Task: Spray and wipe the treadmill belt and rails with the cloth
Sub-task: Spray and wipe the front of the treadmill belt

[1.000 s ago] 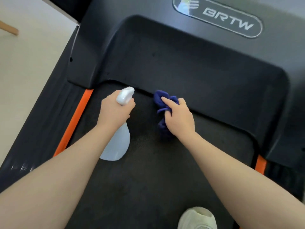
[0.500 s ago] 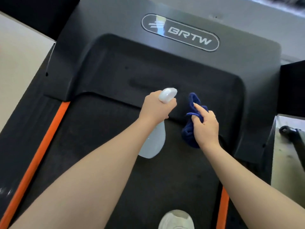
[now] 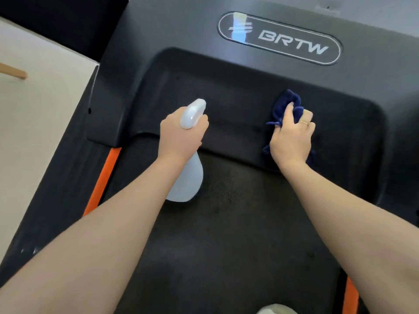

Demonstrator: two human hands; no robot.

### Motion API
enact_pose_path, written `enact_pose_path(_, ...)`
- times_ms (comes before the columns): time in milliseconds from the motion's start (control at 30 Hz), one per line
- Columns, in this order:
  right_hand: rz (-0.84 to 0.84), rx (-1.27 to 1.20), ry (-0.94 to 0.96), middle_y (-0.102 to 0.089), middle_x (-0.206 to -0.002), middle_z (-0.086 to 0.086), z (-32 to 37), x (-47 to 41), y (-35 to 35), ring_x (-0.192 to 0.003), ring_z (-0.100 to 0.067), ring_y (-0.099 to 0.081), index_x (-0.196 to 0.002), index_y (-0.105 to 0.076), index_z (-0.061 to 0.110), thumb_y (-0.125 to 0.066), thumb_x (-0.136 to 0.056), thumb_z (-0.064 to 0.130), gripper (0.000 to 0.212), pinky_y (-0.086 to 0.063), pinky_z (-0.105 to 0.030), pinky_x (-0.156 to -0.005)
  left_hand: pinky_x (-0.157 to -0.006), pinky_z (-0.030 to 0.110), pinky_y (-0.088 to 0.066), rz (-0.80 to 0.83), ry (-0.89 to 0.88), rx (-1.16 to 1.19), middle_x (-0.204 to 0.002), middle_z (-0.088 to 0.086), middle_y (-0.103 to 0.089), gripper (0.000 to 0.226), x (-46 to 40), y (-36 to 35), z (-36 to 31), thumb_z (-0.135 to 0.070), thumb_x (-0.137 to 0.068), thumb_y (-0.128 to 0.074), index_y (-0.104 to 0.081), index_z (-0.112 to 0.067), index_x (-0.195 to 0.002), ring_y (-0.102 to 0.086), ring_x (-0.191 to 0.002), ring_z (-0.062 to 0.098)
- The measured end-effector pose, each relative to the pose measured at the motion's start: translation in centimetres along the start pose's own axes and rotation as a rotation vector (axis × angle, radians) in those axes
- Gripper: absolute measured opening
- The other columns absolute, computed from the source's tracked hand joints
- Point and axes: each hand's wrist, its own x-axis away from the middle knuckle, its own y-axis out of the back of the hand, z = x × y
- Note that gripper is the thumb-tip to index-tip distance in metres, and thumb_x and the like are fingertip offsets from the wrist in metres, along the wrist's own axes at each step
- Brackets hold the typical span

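Observation:
The black treadmill belt (image 3: 238, 223) runs under both my arms. An orange strip marks the left rail (image 3: 103, 182), and another marks the right rail (image 3: 350, 295). My left hand (image 3: 181, 137) grips a pale translucent spray bottle (image 3: 188, 182) by its neck, with the white nozzle pointing forward over the front of the belt. My right hand (image 3: 291, 139) presses a bunched dark blue cloth (image 3: 286, 105) onto the black motor cover (image 3: 238, 94), just past the belt's front edge. A ring shows on that hand.
The motor cover carries a BRTW badge (image 3: 280, 38). Pale floor (image 3: 34, 132) lies to the left of the treadmill, with a wooden stick end (image 3: 13, 71) on it. A light shoe toe (image 3: 276, 310) rests on the belt at the bottom edge.
My right hand has slid the cloth forward and to the right onto the motor cover, widening the gap between my hands. My left hand still holds the bottle in much the same pose.

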Motion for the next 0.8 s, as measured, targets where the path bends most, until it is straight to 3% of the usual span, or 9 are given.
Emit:
enact_pose_path(133,0.009,0.096,0.082,-0.02,-0.146,-0.022,6.7,-0.3,-2.1,-0.113,-0.037,-0.036,-0.15,-0.012,0.011,-0.043,-0.093,0.017,0.065,-0.038,-0.039,-0.086,-0.054,0.019,-0.041,-0.088,-0.018,-0.031,-0.077,0.021,-0.06,0.024,-2.4,4.2,2.0,-0.021,-0.086,-0.054,-0.059,0.002,-0.094,-0.06,-0.071,0.029)
enact_pose_path(233,0.047,0.128,0.233,-0.021,-0.145,-0.021,12.1,-0.1,-3.4,-0.111,-0.035,-0.036,-0.15,-0.011,0.012,-0.042,-0.093,0.021,0.065,-0.035,-0.037,-0.082,-0.051,0.007,-0.037,-0.136,-0.008,-0.007,-0.069,0.001,-0.057,0.009,-3.3,6.7,3.6,-0.021,-0.086,-0.057,-0.058,-0.017,-0.078,-0.062,-0.073,0.024)
enact_pose_path(333,0.092,0.102,0.321,-0.019,-0.147,-0.017,18.2,0.2,-4.9,-0.111,-0.034,-0.036,-0.149,-0.011,0.017,-0.044,-0.093,0.024,0.066,-0.035,-0.035,-0.081,-0.051,0.005,-0.038,-0.2,0.014,0.047,-0.071,0.011,-0.06,0.01,-3.5,8.3,4.9,-0.019,-0.086,-0.058,-0.055,-0.022,-0.077,-0.057,-0.064,0.015)
enact_pose_path(400,0.137,0.042,0.371,-0.018,-0.147,-0.015,21.9,0.4,-5.8,-0.111,-0.031,-0.035,-0.15,-0.009,0.018,-0.045,-0.092,0.024,0.068,-0.035,-0.032,-0.082,-0.053,0.006,-0.04,-0.228,0.012,0.081,-0.072,0.011,-0.062,0.014,-3.6,8.8,5.3,-0.018,-0.086,-0.058,-0.054,-0.029,-0.078,-0.059,-0.062,0.013)
enact_pose_path(467,0.185,-0.019,0.372,-0.016,-0.148,-0.015,24.0,0.6,-6.3,-0.112,-0.029,-0.035,-0.15,-0.006,0.017,-0.045,-0.092,0.022,0.07,-0.036,-0.031,-0.083,-0.062,0.016,-0.046,-0.23,-0.008,0.079,-0.078,0.003,-0.062,0.018,-3.4,8.9,5.5,-0.018,-0.086,-0.059,-0.053,-0.034,-0.08,-0.063,-0.071,0.019)
enact_pose_path(600,0.144,0.039,0.483,-0.024,-0.143,-0.014,23.1,0.1,-6.0,-0.108,-0.028,-0.038,-0.15,-0.006,0.015,-0.045,-0.093,0.02,0.069,-0.037,-0.031,-0.077,-0.072,0.037,-0.052,-0.195,-0.044,0.03,-0.083,0.002,-0.062,0.025,-3.2,8.3,5.0,-0.016,-0.087,-0.059,-0.05,-0.038,-0.079,-0.064,-0.079,0.027)
enact_pose_path(700,0.061,0.135,0.526,-0.03,-0.14,-0.015,21.0,-1.4,-5.0,-0.104,-0.029,-0.041,-0.15,-0.01,0.015,-0.044,-0.093,0.02,0.066,-0.035,-0.034,-0.078,-0.072,0.036,-0.051,-0.179,-0.061,0.009,-0.086,0.007,-0.064,0.006,-3.2,7.9,4.8,-0.015,-0.087,-0.059,-0.06,-0.021,-0.086,-0.064,-0.078,0.028)
enact_pose_path(800,0.057,0.168,0.375,-0.031,-0.137,-0.016,17.8,-2.6,-3.8,-0.101,-0.03,-0.042,-0.15,-0.009,0.02,-0.058,-0.086,0.025,0.081,-0.036,-0.035,-0.077,-0.071,0.037,-0.05,-0.163,-0.064,0.004,-0.089,0.01,-0.064,0.01,-2.9,7.7,4.8,-0.014,-0.086,-0.058,-0.062,-0.009,-0.094,-0.063,-0.079,0.029)
